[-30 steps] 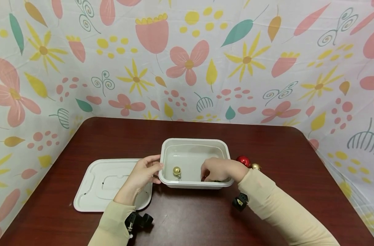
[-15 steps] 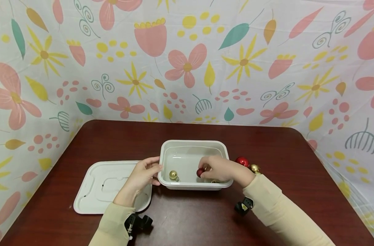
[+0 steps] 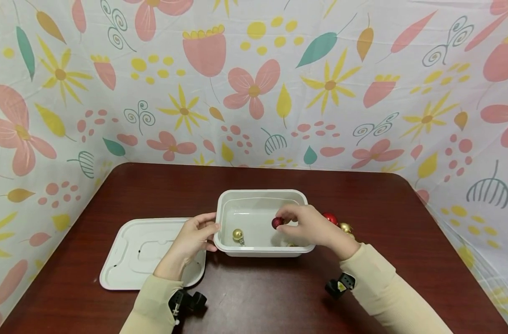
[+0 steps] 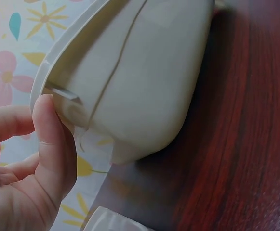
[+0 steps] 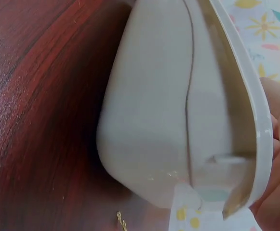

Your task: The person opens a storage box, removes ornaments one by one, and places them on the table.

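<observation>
A white plastic container (image 3: 254,253) stands on the dark wood table, its outer wall also filling much of both wrist views. At its left rim my left hand (image 3: 191,239) pinches the edge, thumb (image 4: 53,139) outside and lower than the rim. Over the container's right half, my right hand (image 3: 308,227) holds a small dark red bauble (image 3: 276,223) between thumb and fingers. On the container floor lies a gold bauble (image 3: 238,234) at the left. Another gold bauble (image 3: 290,245) shows only partly below my right hand.
A white lid (image 3: 124,255) lies on the table (image 3: 254,297) to the left, partly under my left forearm. Right of the container sit a shiny red bauble (image 3: 331,218) and a gold bauble (image 3: 346,227), close to my right wrist. A floral cloth (image 3: 254,134) hangs behind the table.
My right hand has come up from the container floor with the dark red bauble, which was hidden at first. The gold bauble at left has shifted slightly. My left hand stays on the rim.
</observation>
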A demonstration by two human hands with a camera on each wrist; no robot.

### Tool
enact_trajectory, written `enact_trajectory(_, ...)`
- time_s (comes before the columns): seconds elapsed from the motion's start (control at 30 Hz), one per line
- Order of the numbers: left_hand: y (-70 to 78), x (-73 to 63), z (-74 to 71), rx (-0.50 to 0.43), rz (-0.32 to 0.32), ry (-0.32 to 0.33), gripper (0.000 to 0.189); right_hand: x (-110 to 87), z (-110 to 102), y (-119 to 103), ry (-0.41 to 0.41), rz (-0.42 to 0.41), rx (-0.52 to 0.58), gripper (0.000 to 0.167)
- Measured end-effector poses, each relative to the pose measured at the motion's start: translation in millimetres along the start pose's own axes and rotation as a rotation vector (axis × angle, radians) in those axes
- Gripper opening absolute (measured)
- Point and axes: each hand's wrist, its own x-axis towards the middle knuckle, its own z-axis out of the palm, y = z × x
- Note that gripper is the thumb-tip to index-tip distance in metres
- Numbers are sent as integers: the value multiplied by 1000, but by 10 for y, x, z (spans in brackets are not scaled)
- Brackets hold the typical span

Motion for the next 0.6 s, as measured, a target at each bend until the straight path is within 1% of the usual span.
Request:
enact_trajectory(0.1, -7, 7, 5, -3, -4, -2, 50, -29, -33, 22, 49, 4, 4, 17)
enact_trajectory(0.33, -8, 12, 11, -3, -2, -2, 49, -125, -159, 49, 132, 79, 43, 29)
enact_trajectory(0.47, -2, 8, 17, -1, -3, 1, 49, -197, -237, 98, 164, 108, 49, 28)
enact_trajectory(0.6, 14, -5, 24, 2, -4, 26, 48, -266, -305, 158, 195, 125, 20, 27)
